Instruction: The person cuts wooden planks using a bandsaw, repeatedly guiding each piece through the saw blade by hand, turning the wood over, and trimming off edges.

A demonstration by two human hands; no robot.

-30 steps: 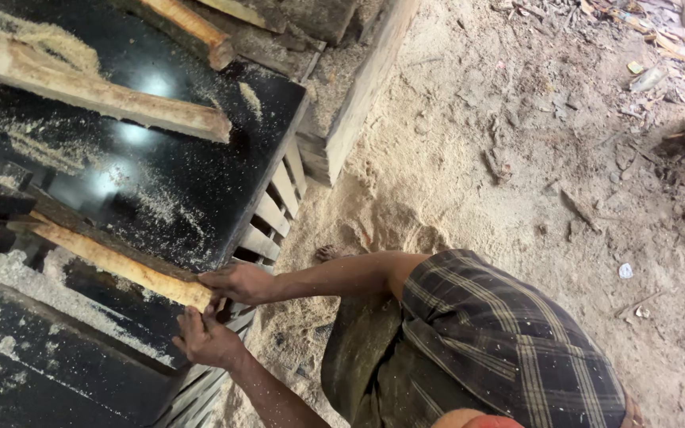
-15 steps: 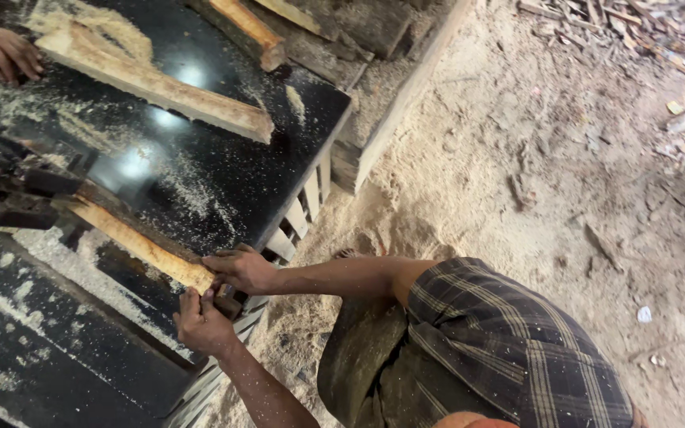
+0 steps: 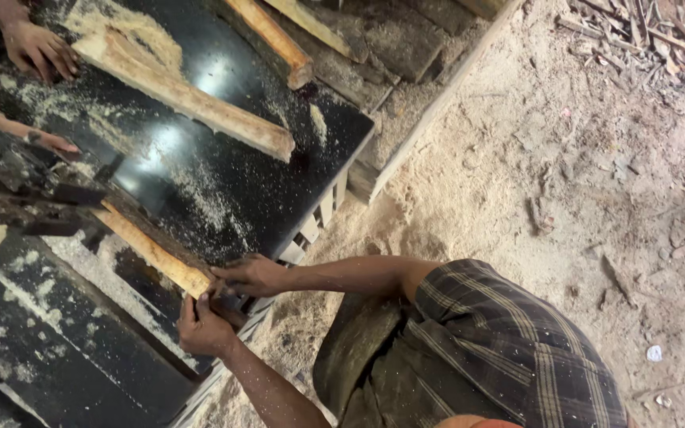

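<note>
A narrow pale wooden strip (image 3: pixel 152 254) lies slanted on the black, sawdust-covered machine table (image 3: pixel 223 198). Its far end runs under a dark metal machine part (image 3: pixel 17 186). My right hand (image 3: pixel 251 273) grips the strip's near end from above. My left hand (image 3: pixel 204 326) holds the same end from below, at the table's edge. My checked garment (image 3: pixel 501 349) fills the lower right.
A longer wooden plank (image 3: pixel 192 99) lies across the table farther back, with another person's hand (image 3: pixel 37 47) at its far end and a second hand (image 3: pixel 45 141) near the machine. More planks (image 3: pixel 275 40) lie at the top. Sawdust covers the ground (image 3: pixel 517 158), with wood scraps (image 3: pixel 644 32).
The view has shifted, so the table sits lower and to the right. The other person's hands have come into view at top left. My hands stay on the strip's end.
</note>
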